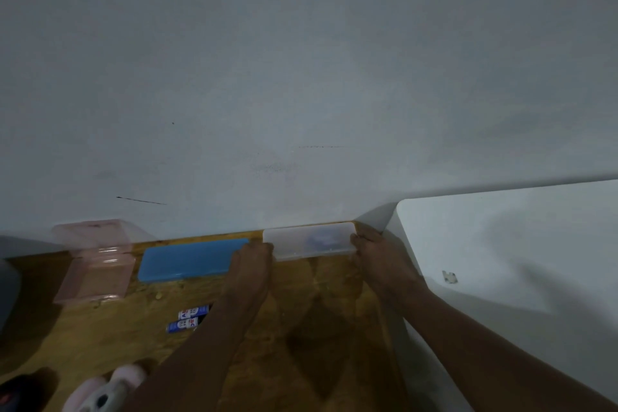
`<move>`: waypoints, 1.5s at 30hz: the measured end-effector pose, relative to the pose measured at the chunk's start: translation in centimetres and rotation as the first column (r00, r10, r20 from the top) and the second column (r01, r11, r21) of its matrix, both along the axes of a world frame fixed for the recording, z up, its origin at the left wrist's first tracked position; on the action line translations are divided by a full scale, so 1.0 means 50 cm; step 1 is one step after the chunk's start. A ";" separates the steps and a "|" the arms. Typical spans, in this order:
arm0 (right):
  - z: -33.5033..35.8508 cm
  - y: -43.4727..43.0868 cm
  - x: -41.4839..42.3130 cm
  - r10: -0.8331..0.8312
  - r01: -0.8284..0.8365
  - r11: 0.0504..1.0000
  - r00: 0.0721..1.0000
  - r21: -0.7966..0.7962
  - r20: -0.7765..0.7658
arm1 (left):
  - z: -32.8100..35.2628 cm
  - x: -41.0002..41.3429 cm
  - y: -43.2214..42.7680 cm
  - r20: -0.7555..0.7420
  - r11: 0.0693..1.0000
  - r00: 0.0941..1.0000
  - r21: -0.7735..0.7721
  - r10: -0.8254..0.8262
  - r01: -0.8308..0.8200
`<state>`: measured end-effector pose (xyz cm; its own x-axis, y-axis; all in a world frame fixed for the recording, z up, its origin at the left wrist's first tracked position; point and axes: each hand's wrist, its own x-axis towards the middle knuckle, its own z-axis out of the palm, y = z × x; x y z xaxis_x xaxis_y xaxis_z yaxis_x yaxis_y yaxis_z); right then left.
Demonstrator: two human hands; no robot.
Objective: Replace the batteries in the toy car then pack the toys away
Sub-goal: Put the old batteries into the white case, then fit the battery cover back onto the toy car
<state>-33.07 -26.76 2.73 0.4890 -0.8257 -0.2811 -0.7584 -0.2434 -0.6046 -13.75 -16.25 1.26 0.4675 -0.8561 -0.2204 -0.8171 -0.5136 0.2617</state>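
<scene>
A flat clear plastic case (309,241) lies on the wooden table (301,311) against the wall, with something bluish dimly showing inside. My left hand (252,261) grips its left end and my right hand (371,251) grips its right end. Two blue-and-white batteries (189,319) lie side by side on the table, left of my left forearm. A pale pink toy (107,390) with a grey part sits at the table's near edge.
A shut blue case (192,259) lies left of the clear one. Further left an open pink case (95,261) leans its lid on the wall. A white cabinet (518,261) borders the table on the right. A dark object (16,391) shows bottom left.
</scene>
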 end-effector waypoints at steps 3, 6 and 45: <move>0.000 0.008 -0.015 0.172 -0.225 0.947 0.958 -0.231 -0.230 | 0.004 -0.008 0.019 -0.006 0.997 1.000 -0.080 -0.020 0.020; -0.013 0.028 -0.028 0.187 -0.261 0.921 0.947 -0.289 -0.261 | 0.020 -0.029 0.055 -0.009 0.989 1.000 -0.148 -0.021 0.020; -0.036 0.653 -0.176 -0.148 0.107 0.961 0.978 0.254 0.149 | -0.009 -0.280 0.629 -0.841 0.923 0.519 -0.066 0.154 -0.380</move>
